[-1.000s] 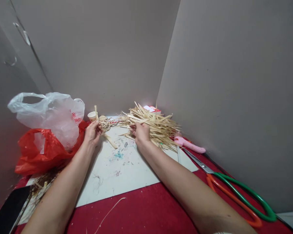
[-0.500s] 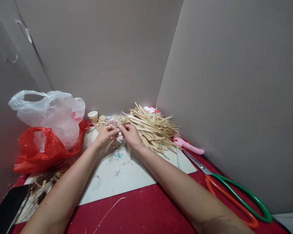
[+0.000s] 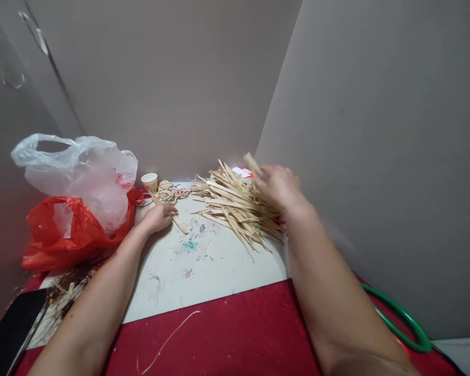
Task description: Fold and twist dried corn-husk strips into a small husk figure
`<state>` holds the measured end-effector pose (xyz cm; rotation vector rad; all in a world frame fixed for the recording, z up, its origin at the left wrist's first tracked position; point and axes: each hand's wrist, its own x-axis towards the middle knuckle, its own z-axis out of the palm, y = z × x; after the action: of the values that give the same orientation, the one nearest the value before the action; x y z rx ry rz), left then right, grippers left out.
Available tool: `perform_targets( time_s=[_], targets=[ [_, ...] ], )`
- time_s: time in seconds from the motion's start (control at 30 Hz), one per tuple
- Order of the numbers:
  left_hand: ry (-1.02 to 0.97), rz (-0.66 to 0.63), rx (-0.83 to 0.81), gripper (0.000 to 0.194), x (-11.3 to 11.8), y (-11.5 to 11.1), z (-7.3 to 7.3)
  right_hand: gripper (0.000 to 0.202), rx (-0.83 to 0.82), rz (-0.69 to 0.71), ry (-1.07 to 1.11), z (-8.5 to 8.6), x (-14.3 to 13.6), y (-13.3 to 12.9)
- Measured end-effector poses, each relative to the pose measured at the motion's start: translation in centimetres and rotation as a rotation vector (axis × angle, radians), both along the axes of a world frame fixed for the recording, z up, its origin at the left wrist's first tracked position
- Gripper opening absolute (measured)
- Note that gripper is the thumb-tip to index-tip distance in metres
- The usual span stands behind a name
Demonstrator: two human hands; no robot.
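Note:
My left hand (image 3: 160, 217) is over the white board at the left of centre, fingers closed round a flat dried leaf strip (image 3: 180, 224) that sticks out at both ends. My right hand (image 3: 281, 187) is raised at the right end of a loose pile of pale dried strips (image 3: 235, 201). Between its thumb and fingers is the end of a tan strip (image 3: 251, 163), slightly smeared by motion. The hand covers part of the pile.
A paper cup (image 3: 150, 183) and a tangle of cord (image 3: 168, 192) stand behind my left hand. White and red plastic bags (image 3: 62, 230) are at left. Green-handled scissors (image 3: 399, 308) lie at right, mostly behind my forearm. Grey walls close off the back and right.
My hands, together at the centre before, are now apart. The right moved right and up over the pile's far end; the left shifted left with a strip. The pink-handled tool is now hidden.

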<state>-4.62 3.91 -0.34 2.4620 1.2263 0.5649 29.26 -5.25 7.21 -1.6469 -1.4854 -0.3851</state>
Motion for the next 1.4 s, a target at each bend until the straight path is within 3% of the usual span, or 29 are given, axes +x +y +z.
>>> perform_targets(
  time_s=[0.03,0.1,0.2,0.27,0.33,0.47,0.57,0.7,0.97,1.4],
  targets=[
    [0.035,-0.005,0.002,0.032,0.1,-0.1,0.1,0.024,-0.093,-0.016,-0.012,-0.3,-0.4,0.2],
    [0.028,0.014,-0.008,0.021,0.5,-0.4,0.2,0.030,-0.130,0.032,0.034,-0.5,-2.2,0.5],
    [-0.214,0.065,-0.143,0.010,0.9,-0.9,0.7,0.026,-0.113,0.333,0.189,-1.1,-6.5,0.8],
    [-0.464,0.075,-0.302,0.018,1.2,-1.2,1.3,0.018,-0.218,0.527,0.345,-2.0,-9.2,1.1],
    [-0.687,0.047,-0.454,0.030,1.5,-1.6,2.1,0.012,-0.352,0.629,0.525,-3.1,-11.2,1.3],
    [-0.832,-0.113,-0.706,0.040,2.1,-2.2,3.1,0.022,-0.487,0.739,0.927,-4.6,-13.0,1.4],
    [-0.760,-0.199,-0.789,0.039,2.5,-2.7,3.1,0.032,-0.455,0.770,1.072,-4.9,-13.3,1.2],
    [-0.672,-0.240,-0.808,0.037,2.9,-3.2,2.9,0.028,-0.408,0.754,1.114,-5.1,-13.4,1.3],
    [-0.709,-0.151,-0.845,0.030,2.9,-3.3,3.1,0.029,-0.444,0.745,1.316,-4.7,-13.0,1.3],
    [-0.826,-0.091,-0.820,0.028,3.2,-3.3,3.4,0.025,-0.630,0.789,1.117,-4.2,-13.3,0.5]
  ],
)
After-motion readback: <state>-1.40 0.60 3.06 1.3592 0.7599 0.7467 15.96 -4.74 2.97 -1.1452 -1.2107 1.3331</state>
